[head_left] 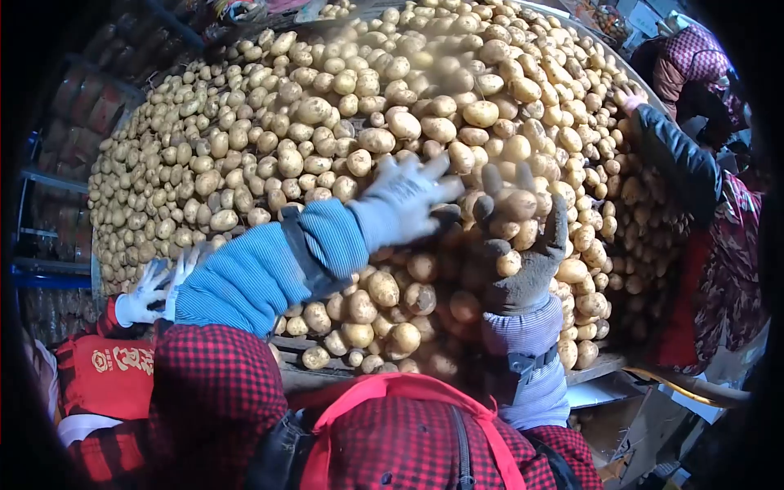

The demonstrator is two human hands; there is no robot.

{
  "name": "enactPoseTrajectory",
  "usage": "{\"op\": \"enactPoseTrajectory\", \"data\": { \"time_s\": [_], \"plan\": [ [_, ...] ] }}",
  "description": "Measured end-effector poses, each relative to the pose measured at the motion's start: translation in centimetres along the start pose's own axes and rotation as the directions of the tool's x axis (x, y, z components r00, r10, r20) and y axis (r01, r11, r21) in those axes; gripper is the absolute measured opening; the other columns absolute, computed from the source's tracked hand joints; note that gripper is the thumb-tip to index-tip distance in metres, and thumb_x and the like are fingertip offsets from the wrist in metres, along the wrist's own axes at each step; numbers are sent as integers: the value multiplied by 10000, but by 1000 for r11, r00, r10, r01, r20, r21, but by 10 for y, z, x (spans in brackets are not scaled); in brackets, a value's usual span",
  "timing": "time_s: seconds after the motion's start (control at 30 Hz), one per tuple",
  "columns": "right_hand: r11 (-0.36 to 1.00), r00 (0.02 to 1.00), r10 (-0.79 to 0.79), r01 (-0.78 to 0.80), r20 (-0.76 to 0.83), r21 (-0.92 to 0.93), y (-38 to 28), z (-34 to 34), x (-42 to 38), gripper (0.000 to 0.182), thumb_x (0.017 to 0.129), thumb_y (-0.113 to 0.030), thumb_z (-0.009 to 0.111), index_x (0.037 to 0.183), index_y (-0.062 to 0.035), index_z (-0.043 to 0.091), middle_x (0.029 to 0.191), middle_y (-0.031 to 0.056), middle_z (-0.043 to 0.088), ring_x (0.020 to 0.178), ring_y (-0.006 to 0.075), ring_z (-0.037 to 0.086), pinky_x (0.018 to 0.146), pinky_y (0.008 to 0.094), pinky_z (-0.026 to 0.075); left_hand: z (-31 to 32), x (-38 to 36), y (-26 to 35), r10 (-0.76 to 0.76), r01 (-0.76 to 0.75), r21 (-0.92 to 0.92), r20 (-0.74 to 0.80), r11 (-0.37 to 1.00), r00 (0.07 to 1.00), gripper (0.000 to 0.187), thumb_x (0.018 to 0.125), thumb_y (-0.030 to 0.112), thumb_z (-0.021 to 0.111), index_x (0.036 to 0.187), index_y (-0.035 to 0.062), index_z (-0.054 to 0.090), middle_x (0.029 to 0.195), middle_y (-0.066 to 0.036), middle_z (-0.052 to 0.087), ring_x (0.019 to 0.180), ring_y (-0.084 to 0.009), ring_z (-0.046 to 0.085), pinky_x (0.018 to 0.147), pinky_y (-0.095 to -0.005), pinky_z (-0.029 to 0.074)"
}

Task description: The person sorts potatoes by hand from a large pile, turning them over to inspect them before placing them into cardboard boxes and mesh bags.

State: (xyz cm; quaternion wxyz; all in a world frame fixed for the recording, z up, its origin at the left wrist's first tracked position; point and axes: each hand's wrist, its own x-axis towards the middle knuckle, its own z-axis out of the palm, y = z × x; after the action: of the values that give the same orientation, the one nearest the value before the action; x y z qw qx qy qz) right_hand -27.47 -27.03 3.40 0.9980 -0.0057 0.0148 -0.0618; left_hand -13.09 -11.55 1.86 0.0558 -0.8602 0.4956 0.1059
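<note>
Red-and-black checked sleeves (214, 392) and a red apron strap (392, 408) fill the bottom of the view, closest to the lens. Above them, both forearms wear ribbed blue sleeve covers (261, 273), presumably to keep dirt off the clothing.

Left hand (406, 200): pale work glove, fingers spread and flat, reaching across onto the potato heap (269, 139). It appears blurred; nothing is closed inside it, so it reads as released, palm resting on or sweeping the tubers.

Right hand (523, 245): dark glove, fingers curled upward around a potato (513, 204), which sits against the fingertips near the middle of the pile. The grasp looks loose, cupped from beneath rather than clenched.

Potatoes lie in a broad mound on a large round counter (600, 366), sloping down toward the near rim, where smaller ones collect just above the person's chest. The slope likely brings stock within arm's reach.

Other persons present: at the right edge, someone in a dark sleeve (674, 155) and red patterned clothing extends a hand onto the heap; at lower left, a separate white-gloved hand (143, 298) rests near the rim beside a red garment (106, 371). Stacked sacks (90, 110) are dimly visible at far left.
</note>
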Motion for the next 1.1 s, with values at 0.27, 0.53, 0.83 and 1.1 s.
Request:
{"op": "enactPoseTrajectory", "data": {
  "time_s": [0.27,0.53,0.83,1.1],
  "plan": [
    [999,997,-48,49,55,-21,-13,-28,1,584,1101,-430,460,1591,-127,371,1570,233,460,1224,377,637,680,318,622,-1,-25,-3,123,-280,-394,-380,875,917,575,909,508,698,1247,43,710,1436,-178,602,1300,-372,554,1113,-487,447],
    [976,976,-218,218,-7,10,-6,-36,-2,795,986,-61,696,1612,-227,237,1643,245,319,1428,470,466,951,456,632,15,44,-91,-392,348,-301,-102,888,914,701,899,534,719,1490,208,532,1424,-228,550,1300,-441,562,1104,-513,455],
    [883,920,-393,375,-8,-281,7,-40,-2,914,916,-34,776,1624,-236,235,1646,260,306,1433,482,453,1010,499,594,-40,-52,-45,-62,-18,-483,-150,875,987,561,978,545,639,1345,121,662,1267,-157,673,1156,-317,641,1023,-476,502],
    [498,838,-474,507,269,-703,13,-30,-1,968,872,-50,829,1623,-222,243,1640,260,318,1441,502,437,1056,558,556,-29,6,-131,-168,177,-107,91,978,982,517,946,369,705,1408,151,631,1333,-132,682,1201,-327,642,1083,-434,471]
  ]
}}
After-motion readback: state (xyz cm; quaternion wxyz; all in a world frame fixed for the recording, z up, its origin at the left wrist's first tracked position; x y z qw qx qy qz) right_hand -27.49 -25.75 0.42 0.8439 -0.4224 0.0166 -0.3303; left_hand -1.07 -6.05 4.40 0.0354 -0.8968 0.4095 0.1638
